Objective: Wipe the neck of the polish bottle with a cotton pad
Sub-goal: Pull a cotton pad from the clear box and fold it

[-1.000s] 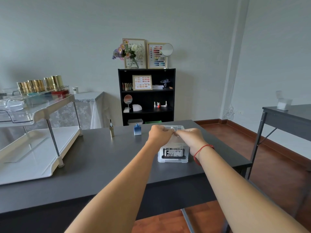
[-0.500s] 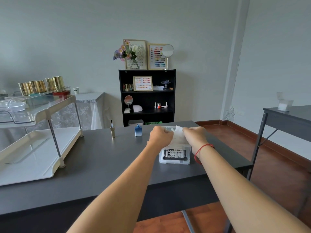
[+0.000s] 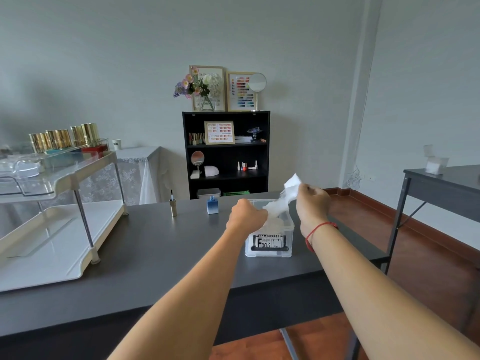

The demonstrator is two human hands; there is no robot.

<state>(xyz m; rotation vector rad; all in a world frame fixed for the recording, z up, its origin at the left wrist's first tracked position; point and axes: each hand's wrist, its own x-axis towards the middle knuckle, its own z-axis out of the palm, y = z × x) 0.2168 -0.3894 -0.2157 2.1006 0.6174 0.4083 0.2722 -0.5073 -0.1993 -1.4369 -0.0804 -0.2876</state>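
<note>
A small blue polish bottle [image 3: 212,205] stands uncapped on the dark table [image 3: 145,250], with its gold cap and brush [image 3: 173,205] upright to its left. A clear plastic box [image 3: 269,237] with a "Focus" label sits to the right of the bottle. My right hand [image 3: 313,203] pinches a white cotton pad [image 3: 287,196] and holds it above the box. My left hand [image 3: 246,215] is closed at the box's left rim on the lower end of the white material.
A two-tier cream and clear tray rack [image 3: 52,203] with gold jars stands on the table's left. A black shelf [image 3: 226,154] stands against the far wall. Another dark desk [image 3: 441,185] is at the right, beyond wooden floor.
My right hand has lifted up and to the right, drawing the white cotton pad out of the box. My left hand has stayed at the box.
</note>
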